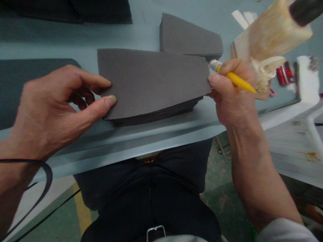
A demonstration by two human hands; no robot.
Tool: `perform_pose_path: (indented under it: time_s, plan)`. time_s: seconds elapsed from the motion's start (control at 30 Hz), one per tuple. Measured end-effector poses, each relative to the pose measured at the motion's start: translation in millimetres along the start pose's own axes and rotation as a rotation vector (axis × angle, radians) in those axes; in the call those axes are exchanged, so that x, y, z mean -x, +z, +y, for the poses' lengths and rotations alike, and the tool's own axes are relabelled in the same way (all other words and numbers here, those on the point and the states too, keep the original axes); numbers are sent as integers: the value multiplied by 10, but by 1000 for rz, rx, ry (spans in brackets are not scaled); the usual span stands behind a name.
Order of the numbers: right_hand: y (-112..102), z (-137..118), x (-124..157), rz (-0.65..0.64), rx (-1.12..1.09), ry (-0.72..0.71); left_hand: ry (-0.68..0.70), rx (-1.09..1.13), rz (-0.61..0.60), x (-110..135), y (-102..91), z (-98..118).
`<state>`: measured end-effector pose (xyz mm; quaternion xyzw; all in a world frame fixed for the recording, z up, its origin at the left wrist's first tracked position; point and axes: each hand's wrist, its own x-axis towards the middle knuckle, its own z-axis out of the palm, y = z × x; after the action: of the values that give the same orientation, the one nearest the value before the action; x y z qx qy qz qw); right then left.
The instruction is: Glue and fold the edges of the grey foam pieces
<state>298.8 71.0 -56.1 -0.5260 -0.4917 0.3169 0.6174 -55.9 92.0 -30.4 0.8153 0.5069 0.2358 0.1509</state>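
Note:
A dark grey tapered panel (pixel 156 79) lies over a stack of like pieces (pixel 161 115) near the front of the table. My left hand (pixel 54 104) pinches the panel's left edge, thumb on its face and fingers partly hidden behind. At the narrower right end, my right hand (pixel 233 89) grips the panel's corner between thumb and fingers. That same hand also keeps hold of a yellow-handled brush (pixel 239 81), its whitish, crusted end pointing left over the panel's corner. Just behind sits a second stack of grey panels (pixel 190 35).
A yellowed, stained container (pixel 272 32) stands at back right, by a pale ring-shaped piece (pixel 274 64) and a red shiny object (pixel 285 73). Dark sheets (pixel 101 11) lie at back left, another dark piece (pixel 32 77) at left. The pale blue table's edge (pixel 156 148) runs before my lap.

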Motion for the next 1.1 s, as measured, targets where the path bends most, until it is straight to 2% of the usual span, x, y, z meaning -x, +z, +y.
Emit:
perform_pose_path:
  time_s: [0.17,0.47,0.73,0.9,1.1]
  plan:
    - [-31,45,-20,-3,-27,27,5,2,10,-3,7,-14]
    - [-111,178,-39,-34,29,-75,2,-4,18,11,15,-11]
    - [-55,65,13,19,71,-71,21,-4,20,-5,13,-5]
    - [-26,-43,49,-23,136,-145,7,14,10,17,-3,52]
    - [-17,-63,66,-19,233,-175,1,-6,18,4,16,9]
